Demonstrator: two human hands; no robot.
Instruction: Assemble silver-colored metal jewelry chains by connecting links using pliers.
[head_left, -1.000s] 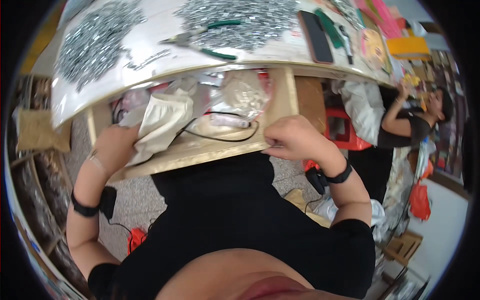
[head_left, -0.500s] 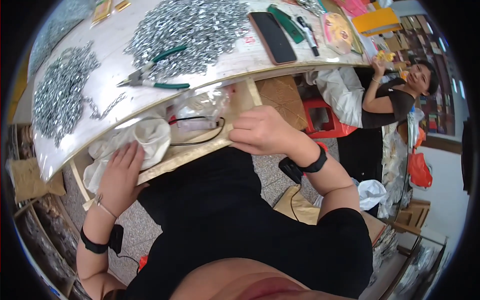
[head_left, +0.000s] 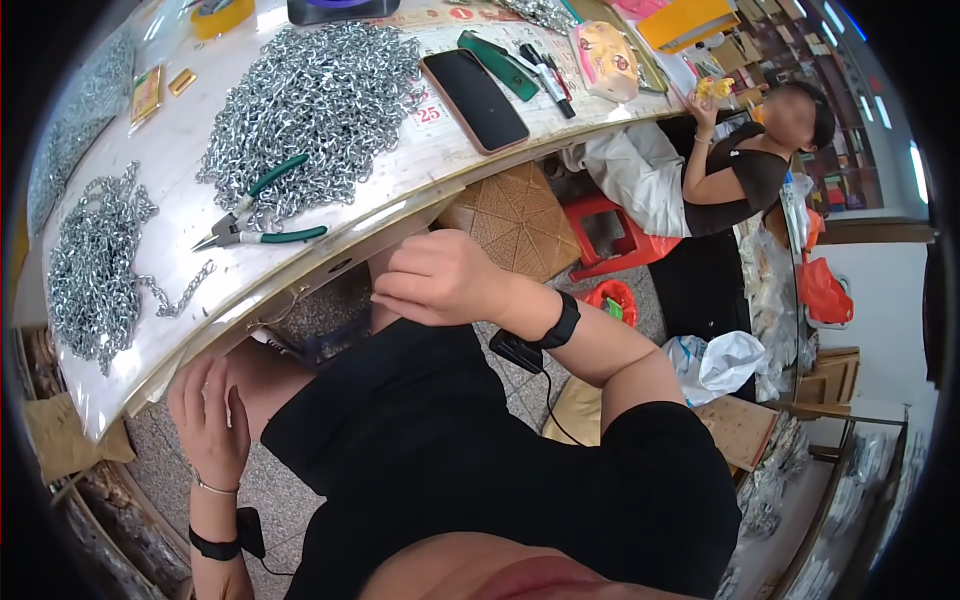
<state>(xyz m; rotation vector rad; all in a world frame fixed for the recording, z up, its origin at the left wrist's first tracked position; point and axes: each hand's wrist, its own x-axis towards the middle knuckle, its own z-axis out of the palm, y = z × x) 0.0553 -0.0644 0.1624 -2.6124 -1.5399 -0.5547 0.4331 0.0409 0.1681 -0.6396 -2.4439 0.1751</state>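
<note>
My left hand [head_left: 212, 415] is just off the near-left edge of the table [head_left: 365, 205], its fingers stretched and apart, holding nothing. Beside the wooden drawer front [head_left: 375, 248], my right hand [head_left: 430, 275] has its fingers bent together, with nothing seen in them. The drawer is closed under the tabletop, so its contents are hidden. On the table, green-handled pliers [head_left: 265, 205] lie partly across a big pile of silver chain [head_left: 310, 110]. A smaller chain heap [head_left: 95, 265] lies further left, with a loose end trailing from it.
Further right on the tabletop are a phone [head_left: 475, 98], a green tool [head_left: 498, 65], pens [head_left: 548, 80] and a yellow-pink pouch [head_left: 605, 60]. A person [head_left: 745, 170] sits at the right by a red stool [head_left: 615, 235]. A brown patterned box [head_left: 510, 220] stands below the table.
The drawer, open before with white cloth and plastic bags showing, is now pushed in. My left hand came off the cloth, and my right hand left the drawer's edge. The view has shifted.
</note>
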